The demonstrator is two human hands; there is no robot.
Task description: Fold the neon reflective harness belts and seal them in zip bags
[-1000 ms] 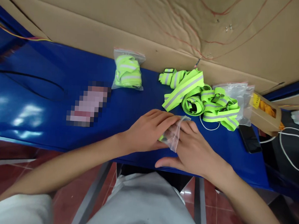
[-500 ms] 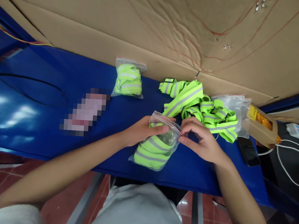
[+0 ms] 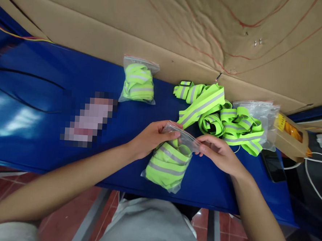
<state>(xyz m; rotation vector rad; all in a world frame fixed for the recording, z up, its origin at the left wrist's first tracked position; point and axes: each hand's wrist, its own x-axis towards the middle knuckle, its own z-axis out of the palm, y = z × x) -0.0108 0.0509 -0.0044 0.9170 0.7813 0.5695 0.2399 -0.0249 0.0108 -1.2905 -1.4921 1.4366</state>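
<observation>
A clear zip bag (image 3: 185,138) holds a folded neon-green reflective strap (image 3: 169,164) with grey stripes. My left hand (image 3: 156,136) pinches the left end of the bag's top edge, thumb in front. At the other end of that edge, my right hand (image 3: 215,151) grips the plastic between thumb and fingers. The bag's filled part hangs below, close above the blue table's front. Just beyond my hands lies a heap of loose green reflective straps (image 3: 205,105), some rolled, with black buckles. Another filled zip bag (image 3: 138,82) stands at the back, left of the heap.
Flat clear bags (image 3: 271,121) lie behind the heap's right side. A cardboard box with a window (image 3: 292,136), a black phone (image 3: 272,165) and white cables are at the right. A blurred-out item (image 3: 90,119) and black cables lie on the blue table (image 3: 48,135) at left. Cardboard walls the back.
My right hand has shifted slightly right and down along the bag's top edge, which is now stretched straighter between both hands. The strap in the bag sits a little lower. The view has shifted slightly.
</observation>
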